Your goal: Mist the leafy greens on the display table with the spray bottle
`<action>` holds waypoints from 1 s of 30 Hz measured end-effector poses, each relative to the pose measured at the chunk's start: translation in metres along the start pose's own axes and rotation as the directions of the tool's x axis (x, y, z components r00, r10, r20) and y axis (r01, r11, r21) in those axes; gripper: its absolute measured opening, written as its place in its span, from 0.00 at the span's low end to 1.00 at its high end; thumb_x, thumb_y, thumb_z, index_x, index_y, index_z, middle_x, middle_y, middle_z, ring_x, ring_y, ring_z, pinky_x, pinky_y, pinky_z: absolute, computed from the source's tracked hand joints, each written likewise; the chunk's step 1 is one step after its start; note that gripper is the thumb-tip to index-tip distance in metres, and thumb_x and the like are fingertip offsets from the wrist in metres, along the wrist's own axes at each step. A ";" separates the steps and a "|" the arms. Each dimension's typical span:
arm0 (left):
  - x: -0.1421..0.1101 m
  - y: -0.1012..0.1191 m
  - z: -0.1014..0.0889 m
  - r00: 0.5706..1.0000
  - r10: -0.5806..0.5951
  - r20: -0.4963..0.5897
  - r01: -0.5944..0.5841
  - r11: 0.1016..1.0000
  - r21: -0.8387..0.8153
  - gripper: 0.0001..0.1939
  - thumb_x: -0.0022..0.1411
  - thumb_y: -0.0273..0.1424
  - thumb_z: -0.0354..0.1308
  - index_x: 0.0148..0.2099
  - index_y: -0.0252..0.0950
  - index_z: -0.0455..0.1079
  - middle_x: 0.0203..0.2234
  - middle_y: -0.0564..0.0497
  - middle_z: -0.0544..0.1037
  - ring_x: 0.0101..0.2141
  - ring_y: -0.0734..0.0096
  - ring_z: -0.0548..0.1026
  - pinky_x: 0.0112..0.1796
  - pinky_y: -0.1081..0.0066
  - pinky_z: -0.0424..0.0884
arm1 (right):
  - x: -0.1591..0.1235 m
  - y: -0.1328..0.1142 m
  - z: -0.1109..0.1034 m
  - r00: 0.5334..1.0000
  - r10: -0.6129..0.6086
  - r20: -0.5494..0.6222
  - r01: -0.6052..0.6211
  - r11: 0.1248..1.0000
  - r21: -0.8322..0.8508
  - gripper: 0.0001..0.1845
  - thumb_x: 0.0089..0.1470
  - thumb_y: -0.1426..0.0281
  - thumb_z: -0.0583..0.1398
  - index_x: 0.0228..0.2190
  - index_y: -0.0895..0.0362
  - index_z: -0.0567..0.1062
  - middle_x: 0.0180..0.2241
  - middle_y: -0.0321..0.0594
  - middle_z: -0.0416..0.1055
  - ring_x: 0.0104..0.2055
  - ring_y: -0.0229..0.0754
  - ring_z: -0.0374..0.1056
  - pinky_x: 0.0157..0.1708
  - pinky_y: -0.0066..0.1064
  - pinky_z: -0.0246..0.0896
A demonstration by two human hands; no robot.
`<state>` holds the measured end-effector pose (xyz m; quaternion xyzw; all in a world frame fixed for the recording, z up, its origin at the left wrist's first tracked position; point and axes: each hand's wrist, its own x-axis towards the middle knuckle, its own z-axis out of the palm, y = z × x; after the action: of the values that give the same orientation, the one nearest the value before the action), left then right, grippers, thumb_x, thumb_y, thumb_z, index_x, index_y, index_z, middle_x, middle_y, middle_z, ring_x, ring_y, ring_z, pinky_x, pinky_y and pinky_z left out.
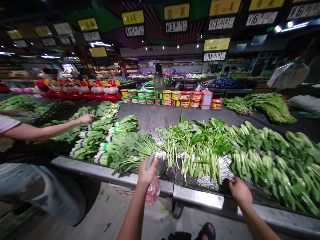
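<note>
pink-tinted bottle [153, 193] hangs just in front of the metal rail [197, 197], its grey top [150, 161] clasped by the left hand [145, 173], while the right hand [241, 192] is bent-fingered over the rail beside the bok choy [241, 166]; whether it grips anything, i cannot tell. a slack hold on that top could drop the bottle, a careless swing could knock it against the rail, and a low sweep rightward might bruise leaves behind the rail.

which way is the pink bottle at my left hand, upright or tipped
Roughly upright: the bottle hangs base-down below the left hand.
</note>
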<state>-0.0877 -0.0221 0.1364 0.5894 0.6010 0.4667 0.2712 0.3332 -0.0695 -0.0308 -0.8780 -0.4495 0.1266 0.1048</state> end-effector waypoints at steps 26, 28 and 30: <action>-0.028 -0.014 -0.009 0.968 -0.102 0.231 0.130 0.986 -0.109 0.19 0.55 0.44 0.56 0.36 0.34 0.75 0.31 0.46 0.79 0.36 0.61 0.76 0.39 0.66 0.71 | -0.005 -0.003 -0.006 0.996 0.085 0.003 -0.085 0.996 -0.034 0.21 0.53 0.61 0.48 0.44 0.57 0.70 0.44 0.51 0.72 0.44 0.53 0.70 0.37 0.37 0.62; -0.030 -0.019 -0.006 0.958 -0.132 0.255 0.161 0.982 -0.098 0.19 0.55 0.45 0.55 0.35 0.33 0.74 0.30 0.46 0.79 0.34 0.61 0.76 0.35 0.67 0.71 | -0.006 -0.003 -0.007 0.996 0.085 0.003 -0.084 0.996 -0.039 0.21 0.53 0.61 0.49 0.43 0.57 0.71 0.43 0.51 0.72 0.44 0.53 0.70 0.37 0.37 0.62; -0.033 -0.025 -0.004 0.951 -0.152 0.269 0.181 0.980 -0.084 0.19 0.55 0.46 0.54 0.32 0.33 0.73 0.27 0.47 0.78 0.31 0.62 0.75 0.30 0.70 0.70 | -0.007 -0.004 -0.008 0.996 0.085 0.003 -0.084 0.995 -0.045 0.21 0.53 0.61 0.48 0.42 0.57 0.71 0.43 0.51 0.72 0.43 0.52 0.70 0.36 0.37 0.62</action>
<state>-0.0972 -0.0516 0.1090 0.5776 0.5816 0.3919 0.4178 0.3291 -0.0738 -0.0209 -0.8981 -0.4149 0.1231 0.0783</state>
